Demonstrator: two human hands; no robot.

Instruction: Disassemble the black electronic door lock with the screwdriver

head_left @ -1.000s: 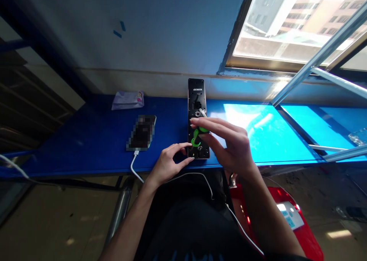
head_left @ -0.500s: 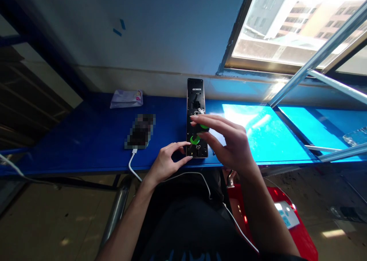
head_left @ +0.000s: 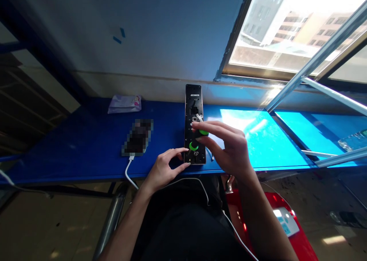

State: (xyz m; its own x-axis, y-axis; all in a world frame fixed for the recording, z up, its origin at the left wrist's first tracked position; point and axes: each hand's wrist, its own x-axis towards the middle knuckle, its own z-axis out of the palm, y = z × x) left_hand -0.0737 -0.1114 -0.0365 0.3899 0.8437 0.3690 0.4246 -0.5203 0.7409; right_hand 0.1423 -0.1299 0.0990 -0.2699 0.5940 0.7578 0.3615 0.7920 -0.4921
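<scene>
A long narrow black panel [head_left: 188, 113] with screws and small parts along it stands out from the blue table at the middle of the view. My right hand [head_left: 231, 146] grips a screwdriver [head_left: 194, 145] with a black and green handle between thumb and fingers; its tip is hard to make out against the lower part of the panel. At the panel's lower left edge, my left hand [head_left: 164, 168] holds the panel with thumb and forefinger, close to the screwdriver's lower end. A white connector [head_left: 199, 117] sits on the panel just beyond my right fingertips.
Left on the blue table [head_left: 86, 146] lie a phone [head_left: 139, 136] with a white charging cable [head_left: 127, 171] and a pale purple packet [head_left: 124, 104]. A metal frame bar [head_left: 286, 94] rises at the right by the window. A red stool [head_left: 301, 245] stands below.
The whole scene sits slightly lower in the picture, as the camera has tilted. Both hands keep nearly the same place on the panel and the screwdriver.
</scene>
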